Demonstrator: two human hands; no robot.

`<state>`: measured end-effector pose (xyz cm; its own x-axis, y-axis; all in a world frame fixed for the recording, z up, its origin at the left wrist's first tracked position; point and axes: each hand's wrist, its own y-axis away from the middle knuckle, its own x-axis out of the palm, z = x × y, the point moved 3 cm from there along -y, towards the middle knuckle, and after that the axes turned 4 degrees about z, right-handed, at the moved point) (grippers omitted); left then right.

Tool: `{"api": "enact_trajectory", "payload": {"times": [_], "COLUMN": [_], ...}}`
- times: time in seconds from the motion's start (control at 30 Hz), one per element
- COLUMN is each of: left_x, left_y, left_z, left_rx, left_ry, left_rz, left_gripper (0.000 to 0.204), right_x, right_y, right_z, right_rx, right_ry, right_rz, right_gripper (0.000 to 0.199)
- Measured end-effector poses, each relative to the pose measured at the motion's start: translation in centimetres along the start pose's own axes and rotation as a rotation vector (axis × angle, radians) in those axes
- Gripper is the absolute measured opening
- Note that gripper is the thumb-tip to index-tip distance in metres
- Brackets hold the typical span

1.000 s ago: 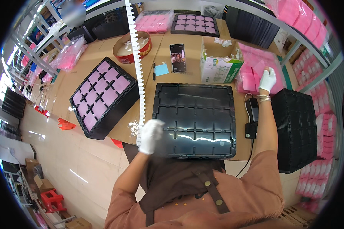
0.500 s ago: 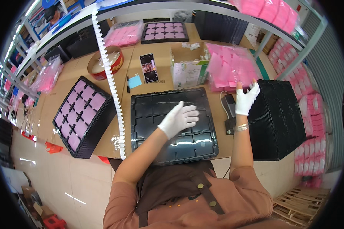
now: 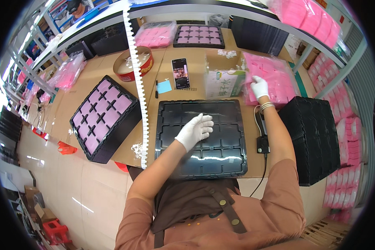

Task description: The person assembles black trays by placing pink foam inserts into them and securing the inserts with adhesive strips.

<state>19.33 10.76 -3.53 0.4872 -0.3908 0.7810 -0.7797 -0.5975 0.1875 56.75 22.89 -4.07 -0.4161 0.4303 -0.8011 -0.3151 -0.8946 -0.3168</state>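
A black plastic compartment tray (image 3: 221,146) lies on the bench straight before me. My left hand (image 3: 194,132), in a white glove, hovers over its middle or rests lightly on it, fingers loosely bent and apart, holding nothing I can see. My right hand (image 3: 260,87), gloved with bare fingertips, reaches to the near left side of a pile of pink pieces in a clear plastic bag (image 3: 275,77). Its fingertips touch or nearly touch the pink pieces, with thumb and forefinger apart. Beside that forearm leans a stack of black trays (image 3: 314,139).
At left stands a tray stack topped with pink pads (image 3: 104,108). Beyond my tray are an open carton (image 3: 225,81), a phone (image 3: 180,73), a blue note (image 3: 164,86), a black marker (image 3: 156,89) and a red round tub (image 3: 131,75). A white toothed strip (image 3: 141,100) crosses the view; a power adapter (image 3: 262,143) sits right.
My right hand has moved from above the right-hand tray stack to the pink pieces. The left hand stays over the tray, its fingers a little more bent. The whole view has shifted.
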Motion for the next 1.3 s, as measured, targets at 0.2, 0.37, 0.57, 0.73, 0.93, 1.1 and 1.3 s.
{"api": "enact_trajectory", "payload": {"times": [0.2,0.37,0.57,0.73,0.93,1.1,1.3], "left_x": [-1.8,0.5,0.1,-1.5,-4.8,-8.0,-7.9], "left_y": [2.0,2.3,6.6,9.4,8.3,9.8,9.0], "left_z": [-1.6,0.8,0.0,-1.1,-0.9,-2.9,-2.6], "left_rx": [0.09,-0.009,0.065,0.049,0.005,0.134,0.15], "left_ry": [0.024,0.19,0.006,-0.72,-0.812,-0.826,-0.752], "left_rz": [-0.059,0.123,0.109,-0.096,-0.578,-0.761,-0.794], "left_gripper": [0.05,0.084,0.096,0.09,0.015,0.014,0.013], "right_x": [-10.7,-12.2,-4.6,0.1,0.3,-1.7,-3.6], "right_y": [0.3,10.2,24.0,27.8,29.5,29.2,26.0], "right_z": [2.8,16.2,23.0,24.3,26.5,22.8,16.0], "right_rx": [0.329,-0.281,-0.55,-0.551,-0.707,-0.707,-0.131], "right_ry": [-1.427,-0.309,-0.079,-0.118,-0.001,-0.302,-0.397], "right_rz": [-0.849,-0.108,0.847,0.981,0.944,0.601,0.326], "right_gripper": [0.011,0.008,0.032,0.035,0.044,0.04,0.019]}}
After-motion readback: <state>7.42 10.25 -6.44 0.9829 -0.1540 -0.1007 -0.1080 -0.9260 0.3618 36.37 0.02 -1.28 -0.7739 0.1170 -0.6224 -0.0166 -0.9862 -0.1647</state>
